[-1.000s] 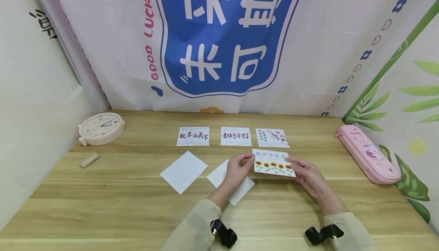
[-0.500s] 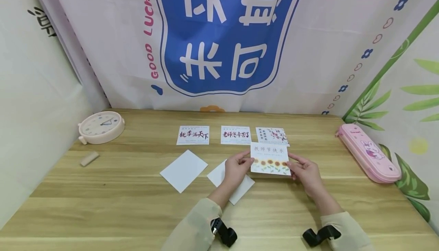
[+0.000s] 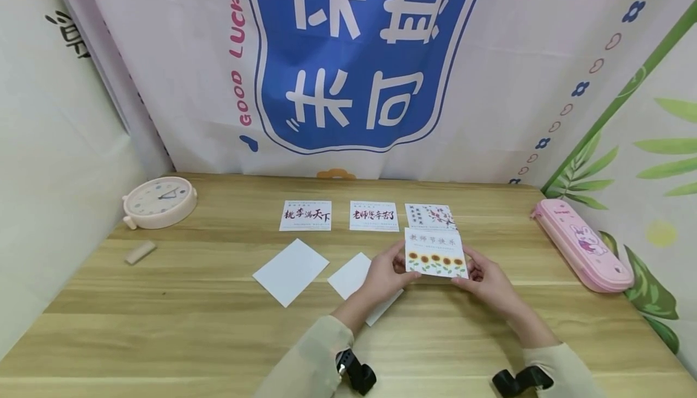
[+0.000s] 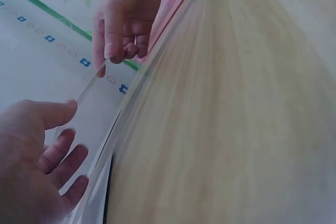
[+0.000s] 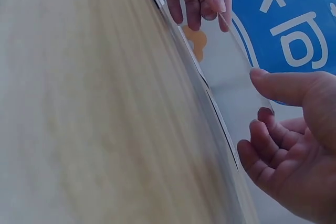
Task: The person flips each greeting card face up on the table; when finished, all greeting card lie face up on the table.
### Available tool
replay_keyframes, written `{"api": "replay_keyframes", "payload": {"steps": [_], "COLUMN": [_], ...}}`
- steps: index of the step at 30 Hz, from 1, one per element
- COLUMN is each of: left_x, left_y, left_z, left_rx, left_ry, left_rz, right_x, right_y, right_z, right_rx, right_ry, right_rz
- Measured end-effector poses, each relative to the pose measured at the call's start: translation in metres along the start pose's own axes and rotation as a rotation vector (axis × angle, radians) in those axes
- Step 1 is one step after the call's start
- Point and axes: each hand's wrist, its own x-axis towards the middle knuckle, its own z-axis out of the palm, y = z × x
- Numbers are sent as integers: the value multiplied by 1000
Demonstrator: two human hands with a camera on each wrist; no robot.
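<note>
Both hands hold a white greeting card (image 3: 435,251) printed with sunflowers and a line of Chinese characters, raised off the table and facing up toward the head camera. The left hand (image 3: 385,274) pinches its lower left corner, thumb on the front. At the lower right corner the right hand (image 3: 488,278) pinches it the same way. In the wrist views the card appears edge-on as a thin line between the two hands. Just behind it lies a card with red blossoms (image 3: 430,215), its lower edge partly covered. A blank white card (image 3: 348,274) lies partly under the left forearm.
Two cards with dark red lettering, the left card (image 3: 305,215) and the middle card (image 3: 373,215), lie in the back row. Another blank card (image 3: 291,272) lies nearer. A clock (image 3: 160,203) and a small beige block (image 3: 140,252) sit left; a pink pencil case (image 3: 582,244) sits right.
The sunflower card has tilted up toward the head camera, and both hands have shifted their grip from its side edges to its lower corners. The cards on the table stay put.
</note>
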Motion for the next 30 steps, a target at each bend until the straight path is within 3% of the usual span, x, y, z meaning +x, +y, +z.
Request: {"api": "replay_keyframes", "payload": {"steps": [5,11,19,30], "left_x": [2,5,4,5], "left_y": [3,2,2,-4], "left_z": [5,13,17,19], "left_rx": [198,316,462,653], "left_ry": [47,66,27,-42], "left_rz": [33,5,1,-25], "right_x": [-3,-2,-2,-1], "right_y": [2,14,26,33], "right_z": [-5,-12,-9,-6], "right_rx": [-52,-106,-130,-292], "right_ry": [37,44,22,2], "right_rz": [-38,-65,-82,-82]}}
